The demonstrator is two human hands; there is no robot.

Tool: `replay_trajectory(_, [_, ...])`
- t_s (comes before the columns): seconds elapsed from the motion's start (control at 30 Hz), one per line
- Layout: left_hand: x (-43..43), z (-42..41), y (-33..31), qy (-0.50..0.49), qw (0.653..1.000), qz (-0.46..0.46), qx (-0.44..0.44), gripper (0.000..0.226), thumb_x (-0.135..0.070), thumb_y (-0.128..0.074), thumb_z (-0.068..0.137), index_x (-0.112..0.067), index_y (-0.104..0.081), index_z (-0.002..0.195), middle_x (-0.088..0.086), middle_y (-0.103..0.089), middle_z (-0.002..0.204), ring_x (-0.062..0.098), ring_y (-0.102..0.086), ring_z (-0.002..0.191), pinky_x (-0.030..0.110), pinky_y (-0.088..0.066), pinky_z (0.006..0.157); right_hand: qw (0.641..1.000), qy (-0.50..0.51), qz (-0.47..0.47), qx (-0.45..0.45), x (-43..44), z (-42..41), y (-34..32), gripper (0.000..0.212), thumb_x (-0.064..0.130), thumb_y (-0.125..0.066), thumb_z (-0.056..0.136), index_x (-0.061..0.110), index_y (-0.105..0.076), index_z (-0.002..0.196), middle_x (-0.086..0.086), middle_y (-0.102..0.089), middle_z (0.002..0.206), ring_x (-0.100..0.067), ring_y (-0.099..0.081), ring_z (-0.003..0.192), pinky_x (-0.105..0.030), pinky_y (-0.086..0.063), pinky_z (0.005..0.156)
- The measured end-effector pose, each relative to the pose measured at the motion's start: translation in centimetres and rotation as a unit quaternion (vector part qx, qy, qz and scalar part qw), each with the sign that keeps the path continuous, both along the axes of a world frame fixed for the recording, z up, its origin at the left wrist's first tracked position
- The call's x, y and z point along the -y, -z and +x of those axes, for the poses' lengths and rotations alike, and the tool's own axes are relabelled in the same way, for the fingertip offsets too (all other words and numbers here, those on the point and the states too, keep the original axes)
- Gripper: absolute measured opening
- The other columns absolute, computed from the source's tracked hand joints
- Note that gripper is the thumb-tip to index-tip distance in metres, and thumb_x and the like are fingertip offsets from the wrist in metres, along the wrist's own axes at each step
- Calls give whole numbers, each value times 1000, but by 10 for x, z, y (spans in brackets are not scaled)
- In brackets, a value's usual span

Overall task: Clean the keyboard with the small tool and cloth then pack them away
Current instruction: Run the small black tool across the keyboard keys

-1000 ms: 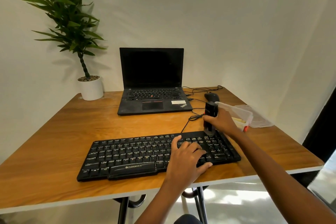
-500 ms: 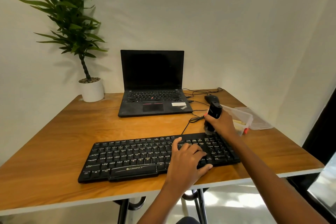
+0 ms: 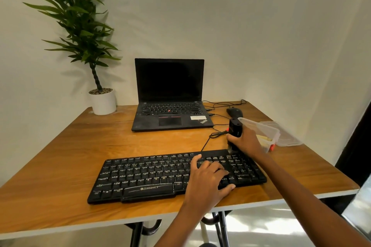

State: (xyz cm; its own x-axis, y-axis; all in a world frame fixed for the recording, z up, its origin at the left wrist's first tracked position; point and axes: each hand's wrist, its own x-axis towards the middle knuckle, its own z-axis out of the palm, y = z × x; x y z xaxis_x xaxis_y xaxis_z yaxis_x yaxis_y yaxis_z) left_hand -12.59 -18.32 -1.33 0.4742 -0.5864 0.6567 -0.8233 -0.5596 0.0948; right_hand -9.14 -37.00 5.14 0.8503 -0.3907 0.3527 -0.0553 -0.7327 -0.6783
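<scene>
A black keyboard [image 3: 152, 176] lies near the front edge of the wooden table [image 3: 60, 156]. My left hand [image 3: 208, 178] rests flat on its right half with the fingers spread over the keys. My right hand [image 3: 247, 142] grips a small black tool [image 3: 235, 128] upright, its lower tip touching the keyboard's top right corner. Behind that hand stands a clear plastic box [image 3: 265, 132] with something yellow inside; whether that is the cloth I cannot tell.
An open black laptop [image 3: 170, 96] sits at the back centre, with a black mouse [image 3: 234, 112] and cables [image 3: 216, 132] to its right. The box's clear lid [image 3: 289, 138] lies by the right edge. A potted plant [image 3: 102, 102] stands at the back left.
My right hand with the tool stays at the keyboard's top right corner, with the tool's top shifting slightly. My left hand stays put on the keys. The camera shifted a little.
</scene>
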Motion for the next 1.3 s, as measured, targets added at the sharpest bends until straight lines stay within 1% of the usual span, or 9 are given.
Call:
replay_trajectory(0.2, [0, -1, -1, -1, 1000, -1, -4, 40, -65, -42, 82, -39, -70, 92, -22, -63, 91, -2, -58, 86, 37, -20, 106, 999, 0, -48, -1, -8, 2, -1, 25, 26, -67, 81, 16, -54, 99, -3, -63, 88, -20, -61, 83, -38, -52, 78])
replay_trajectory(0.37, [0, -1, -1, 2, 1000, -3, -4, 39, -65, -43, 82, -38, -70, 92, -22, -63, 91, -2, -58, 86, 37, -20, 106, 999, 21, -3, 31, 3, -5, 3, 22, 24, -66, 82, 15, -54, 98, 0, -63, 85, -19, -62, 80, -34, -52, 73])
replay_trajectory(0.5, [0, 0, 0, -2, 1000, -6, 1, 39, -65, -43, 82, -39, -70, 92, -23, -63, 91, -2, -58, 87, 38, -21, 106, 996, 16, 57, 70, 5, -12, 4, 24, 23, -66, 83, 17, -53, 102, 8, -58, 86, -10, -56, 85, -22, -45, 72])
replay_trajectory(0.63, [1, 0, 0, -1, 1000, -1, -2, 41, -66, -40, 81, -39, -70, 92, -22, -63, 91, -2, -59, 86, 38, -22, 105, 999, -28, 17, -43, 10, -16, 1, 23, 21, -68, 79, 17, -54, 96, 1, -60, 84, -17, -59, 84, -30, -50, 77])
replay_trajectory(0.77, [-1, 0, 0, 0, 1000, 1, -4, 42, -66, -39, 81, -39, -70, 92, -23, -64, 92, -3, -59, 88, 38, -22, 105, 999, -33, 12, -12, 9, -17, -1, 22, 24, -68, 80, 15, -56, 97, 3, -62, 85, -12, -60, 82, -21, -48, 71])
replay_trajectory(0.83, [-1, 0, 0, -3, 1000, 7, -7, 42, -67, -39, 81, -40, -70, 92, -23, -64, 92, -3, -59, 88, 38, -22, 104, 999, -25, 25, -41, 8, -17, 4, 25, 25, -68, 79, 15, -56, 99, -1, -63, 87, -18, -62, 85, -27, -51, 73])
replay_trajectory(0.93, [0, -1, -1, -5, 1000, 8, -6, 43, -67, -38, 82, -40, -70, 92, -23, -63, 91, -2, -59, 87, 38, -22, 104, 1000, 16, -9, -2, 6, -20, 6, 28, 26, -68, 78, 15, -55, 100, -3, -63, 87, -20, -61, 83, -36, -53, 76])
replay_trajectory(1.13, [0, 0, -2, -3, 1000, 5, -4, 43, -66, -39, 82, -39, -70, 91, -23, -63, 90, -2, -59, 86, 38, -21, 105, 998, 44, 11, 32, -3, -25, 11, 33, 27, -67, 81, 14, -54, 108, 1, -60, 85, -18, -60, 82, -36, -52, 77])
replay_trajectory(1.3, [0, 0, -1, -2, 1000, 6, -3, 43, -66, -38, 82, -39, -70, 91, -23, -63, 90, -2, -59, 86, 38, -22, 104, 998, 39, 21, 51, -9, -29, 13, 27, 25, -66, 83, 15, -53, 104, 1, -59, 85, -17, -58, 82, -32, -47, 74])
